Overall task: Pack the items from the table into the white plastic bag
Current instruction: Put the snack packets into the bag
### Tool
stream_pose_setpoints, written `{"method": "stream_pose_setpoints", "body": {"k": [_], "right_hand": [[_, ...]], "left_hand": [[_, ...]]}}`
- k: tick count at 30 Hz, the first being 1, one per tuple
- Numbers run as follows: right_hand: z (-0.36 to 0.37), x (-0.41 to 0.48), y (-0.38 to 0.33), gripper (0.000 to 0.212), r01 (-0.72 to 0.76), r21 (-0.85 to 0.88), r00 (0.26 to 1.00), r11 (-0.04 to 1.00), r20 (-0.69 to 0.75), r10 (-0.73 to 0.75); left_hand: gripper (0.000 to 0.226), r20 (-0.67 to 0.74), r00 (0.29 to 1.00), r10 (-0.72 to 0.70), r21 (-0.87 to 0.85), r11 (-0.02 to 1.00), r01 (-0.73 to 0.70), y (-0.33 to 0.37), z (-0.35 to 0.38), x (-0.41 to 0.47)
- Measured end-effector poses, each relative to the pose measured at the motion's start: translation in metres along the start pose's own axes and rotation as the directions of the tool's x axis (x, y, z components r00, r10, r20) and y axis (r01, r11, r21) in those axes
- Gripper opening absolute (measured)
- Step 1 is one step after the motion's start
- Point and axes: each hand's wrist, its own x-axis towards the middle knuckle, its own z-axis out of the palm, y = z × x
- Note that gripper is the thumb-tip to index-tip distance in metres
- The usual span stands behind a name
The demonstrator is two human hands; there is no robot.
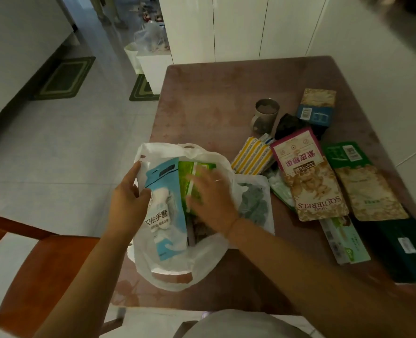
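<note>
A person looks down at a brown tabletop (214, 93) where a white plastic bag (173, 274) lies open at its near left edge. The left hand (129, 203) grips the bag's left rim together with the edge of a pale blue glove packet (165, 203), which stands partly inside the mouth. The right hand (209, 198) is blurred with motion; its fingers are spread flat over a green packet (197, 169) inside the bag, pressing rather than gripping, though the blur makes this uncertain. The step in hand looks like settling these packets deeper into the bag. Much remains unpacked on the right side of the tabletop: a clear pouch (253, 201) touching the bag, a yellow striped pack (251, 157), a pink nut pouch (309, 176), a green nut pouch (363, 184), a blue pouch (316, 108), a long box (346, 242), a dark green box (406, 250) and a metal cup (265, 115). So the task seems early. The next move likely calls for freeing the right hand, reaching for the closest item, probably the clear pouch, while the left hand holds the mouth wide.
</note>
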Motion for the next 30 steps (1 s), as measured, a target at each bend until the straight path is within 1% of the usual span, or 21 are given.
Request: {"method": "stream_pose_setpoints", "body": {"k": [1, 2, 3, 4, 5, 6, 7, 8, 9, 10, 12, 16, 18, 20, 23, 25, 26, 27, 28, 30], "right_hand": [[-0.017, -0.001, 0.024, 0.049, -0.112, -0.004, 0.986, 0.994, -0.124, 0.11], [-0.036, -0.003, 0.052, 0.053, -0.244, -0.035, 0.946, 0.969, -0.228, 0.23], [-0.054, -0.007, 0.079, 0.061, -0.388, -0.061, 0.883, 0.919, -0.31, 0.352], [-0.071, -0.012, 0.106, 0.073, -0.525, -0.073, 0.804, 0.848, -0.369, 0.466], [-0.087, -0.017, 0.131, 0.086, -0.632, -0.073, 0.725, 0.771, -0.405, 0.557], [-0.1, -0.023, 0.151, 0.095, -0.705, -0.049, 0.66, 0.707, -0.409, 0.63], [-0.109, -0.027, 0.168, 0.102, -0.745, 0.01, 0.614, 0.667, -0.379, 0.692], [-0.115, -0.029, 0.179, 0.105, -0.763, 0.084, 0.587, 0.642, -0.326, 0.741], [-0.119, -0.03, 0.186, 0.104, -0.77, 0.131, 0.577, 0.624, -0.275, 0.769], [-0.12, -0.03, 0.189, 0.102, -0.775, 0.145, 0.574, 0.614, -0.244, 0.782], [-0.123, -0.026, 0.191, 0.094, -0.778, 0.151, 0.571, 0.609, -0.231, 0.787], [-0.134, -0.018, 0.192, 0.062, -0.771, 0.217, 0.577, 0.599, -0.16, 0.801], [-0.143, -0.015, 0.191, 0.056, -0.768, 0.262, 0.584, 0.584, -0.088, 0.807], [-0.152, -0.013, 0.185, 0.055, -0.732, 0.383, 0.604, 0.564, -0.018, 0.797], [-0.162, -0.009, 0.164, 0.045, -0.648, 0.606, 0.629, 0.461, 0.084, 0.773], [-0.163, -0.001, 0.143, 0.032, -0.594, 0.721, 0.657, 0.356, 0.181, 0.732], [-0.161, 0.003, 0.131, 0.027, -0.576, 0.758, 0.678, 0.305, 0.235, 0.696], [-0.157, 0.007, 0.119, 0.023, -0.574, 0.771, 0.702, 0.276, 0.289, 0.651], [-0.151, 0.011, 0.106, 0.025, -0.586, 0.763, 0.726, 0.273, 0.345, 0.595], [-0.128, 0.017, 0.077, 0.03, -0.631, 0.713, 0.75, 0.305, 0.46, 0.475]], "left_hand": [[0.06, 0.004, 1.0, -0.007, -0.002, 1.0, 0.007, 0.0, -0.001, 0.0], [0.06, 0.005, 1.0, -0.013, -0.003, 1.0, 0.013, 0.0, -0.001, 0.0], [0.061, 0.006, 1.0, -0.02, -0.002, 1.0, 0.02, 0.0, 0.0, 0.0], [0.061, 0.005, 1.0, -0.027, 0.005, 1.0, 0.027, 0.0, 0.0, 0.0], [0.061, 0.005, 0.999, -0.035, 0.015, 0.999, 0.035, 0.0, 0.001, 0.0], [0.062, 0.007, 0.999, -0.043, 0.023, 0.999, 0.042, -0.001, 0.001, 0.0], [0.062, 0.01, 0.999, -0.05, 0.027, 0.998, 0.05, -0.001, 0.003, 0.0], [0.062, 0.015, 0.998, -0.056, 0.03, 0.998, 0.056, -0.001, 0.004, 0.001], [0.063, 0.019, 0.998, -0.061, 0.032, 0.998, 0.06, 0.0, 0.005, 0.001], [0.063, 0.022, 0.998, -0.065, 0.033, 0.997, 0.064, 0.0, 0.006, 0.001], [0.063, 0.02, 0.998, -0.063, 0.031, 0.998, 0.062, 0.0, 0.008, 0.001], [0.063, 0.006, 0.998, -0.063, 0.019, 0.998, 0.063, 0.002, 0.008, 0.001], [0.062, 0.003, 0.998, -0.065, 0.022, 0.998, 0.065, 0.003, 0.008, 0.001], [0.062, 0.004, 0.998, -0.07, 0.034, 0.997, 0.07, 0.003, 0.007, 0.001], [0.063, 0.002, 0.997, -0.079, 0.051, 0.996, 0.078, 0.003, 0.006, 0.002], [0.063, 0.001, 0.997, -0.074, 0.04, 0.996, 0.074, 0.002, 0.006, 0.001], [0.063, 0.001, 0.997, -0.072, 0.029, 0.997, 0.072, 0.002, 0.006, 0.001], [0.063, 0.001, 0.997, -0.073, 0.016, 0.997, 0.073, 0.003, 0.005, 0.0], [0.062, 0.002, 0.997, -0.075, 0.003, 0.997, 0.075, 0.003, 0.005, 0.0], [0.06, 0.003, 0.998, -0.07, -0.018, 0.997, 0.07, 0.005, 0.002, -0.001]]}}
